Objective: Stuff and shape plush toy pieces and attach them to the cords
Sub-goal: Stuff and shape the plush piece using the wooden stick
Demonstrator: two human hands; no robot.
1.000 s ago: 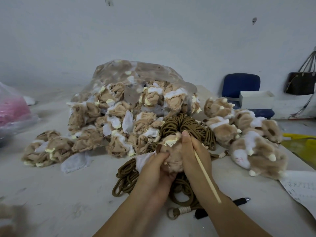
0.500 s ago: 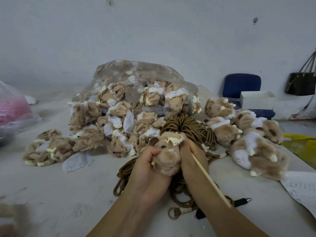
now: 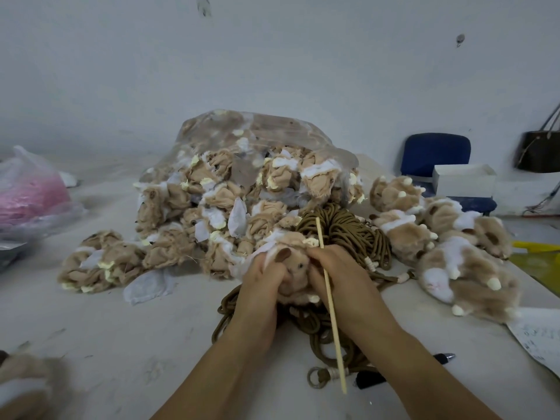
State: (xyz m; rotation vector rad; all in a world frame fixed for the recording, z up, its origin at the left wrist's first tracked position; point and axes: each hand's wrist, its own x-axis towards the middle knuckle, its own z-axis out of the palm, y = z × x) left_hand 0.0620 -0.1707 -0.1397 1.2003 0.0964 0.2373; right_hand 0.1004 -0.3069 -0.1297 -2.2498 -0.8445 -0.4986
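At the middle of the pale grey desk [image 3: 121, 344], both hands meet over a coil of olive-brown cords [image 3: 342, 234]. The widest bare stretch of desk lies to the near left, between the left forearm and a small heap of limp tan pieces [image 3: 100, 262]. Behind the hands, a clear plastic bag of unstuffed tan and white pieces [image 3: 242, 165] spills forward and closes off the far side. To the right, a cluster of stuffed tan and white plush toys [image 3: 454, 259] lies along the desk's slanting right edge, with a sheet of white paper [image 3: 542, 334] at the near right corner and a black pen [image 3: 372, 378] beside the cords' looped end.

The left hand [image 3: 260, 298] and right hand [image 3: 342, 286] both curl their fingers round a tan plush toy piece [image 3: 295, 268], held just above the cords. It is rounded and fuzzy, with one dark brown ear and a small dark eye facing up, and cream trim at its top. A thin pale wooden stick [image 3: 330, 304] slants across the right hand; how it is gripped I cannot tell.
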